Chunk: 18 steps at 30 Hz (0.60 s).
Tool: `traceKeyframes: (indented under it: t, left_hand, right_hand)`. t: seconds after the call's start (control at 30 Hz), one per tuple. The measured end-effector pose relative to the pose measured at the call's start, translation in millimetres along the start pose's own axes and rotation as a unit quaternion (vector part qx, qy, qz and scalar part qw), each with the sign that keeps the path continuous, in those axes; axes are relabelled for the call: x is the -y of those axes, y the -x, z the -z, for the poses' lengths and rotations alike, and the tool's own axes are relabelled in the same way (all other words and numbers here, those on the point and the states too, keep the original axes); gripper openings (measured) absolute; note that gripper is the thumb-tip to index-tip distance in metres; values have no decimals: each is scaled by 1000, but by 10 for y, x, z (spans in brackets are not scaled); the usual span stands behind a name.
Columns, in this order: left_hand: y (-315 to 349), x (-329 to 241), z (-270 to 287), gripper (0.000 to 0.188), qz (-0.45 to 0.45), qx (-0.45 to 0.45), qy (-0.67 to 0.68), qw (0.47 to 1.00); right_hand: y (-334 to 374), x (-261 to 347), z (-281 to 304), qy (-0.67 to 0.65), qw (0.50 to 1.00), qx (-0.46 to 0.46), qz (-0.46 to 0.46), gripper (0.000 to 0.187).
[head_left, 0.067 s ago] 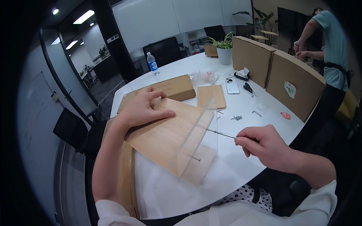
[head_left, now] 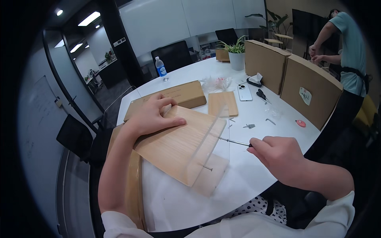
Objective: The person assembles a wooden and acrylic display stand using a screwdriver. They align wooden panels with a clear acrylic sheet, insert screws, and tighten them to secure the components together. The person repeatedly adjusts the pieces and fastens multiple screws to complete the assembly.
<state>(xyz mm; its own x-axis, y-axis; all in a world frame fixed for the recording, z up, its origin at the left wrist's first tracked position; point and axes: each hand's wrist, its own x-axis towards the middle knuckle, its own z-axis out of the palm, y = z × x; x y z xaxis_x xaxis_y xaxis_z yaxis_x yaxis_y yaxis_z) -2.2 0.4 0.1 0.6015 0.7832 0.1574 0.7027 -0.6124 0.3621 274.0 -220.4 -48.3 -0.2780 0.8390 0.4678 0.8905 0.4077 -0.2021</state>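
My left hand [head_left: 155,117] grips a light wooden board [head_left: 170,144] by its far left edge, thumb flat on the top face and the other fingers over the edge. A clear plastic panel [head_left: 201,147] stands against the board's right end. Closed around a screwdriver [head_left: 238,142], my right hand [head_left: 281,156] points its metal shaft leftward. The tip meets a screw at the panel's upper part; my fist hides most of the handle. Lower on the panel, a second screw [head_left: 208,168] sticks out partway.
Beyond the board lie a cardboard box [head_left: 170,96], a smaller wooden board [head_left: 222,104], a phone [head_left: 245,92], scissors [head_left: 262,95], loose screws [head_left: 249,126] and a hex key [head_left: 270,121]. Tall cardboard pieces [head_left: 311,85] stand at right. Another person [head_left: 351,51] works behind them.
My right hand has rotated slightly around the screwdriver and shifted a touch to the right. My left hand stays on the board; the view has moved slightly.
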Motion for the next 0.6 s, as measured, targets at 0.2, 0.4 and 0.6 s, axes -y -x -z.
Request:
traceKeyframes:
  t: [0.2,0.4,0.6]
  left_hand:
    - [25,-21,93,64,1,5,-21,1000]
    - [45,-35,116,63,10,14,-24,1000]
    - [46,-21,115,65,4,7,-5,1000]
  right_hand:
    - [-12,-31,-97,281,899,-205,266,13]
    - [-12,10,-5,228,932,-149,240,8]
    - [-138,51,98,-434,850,52,-292,24]
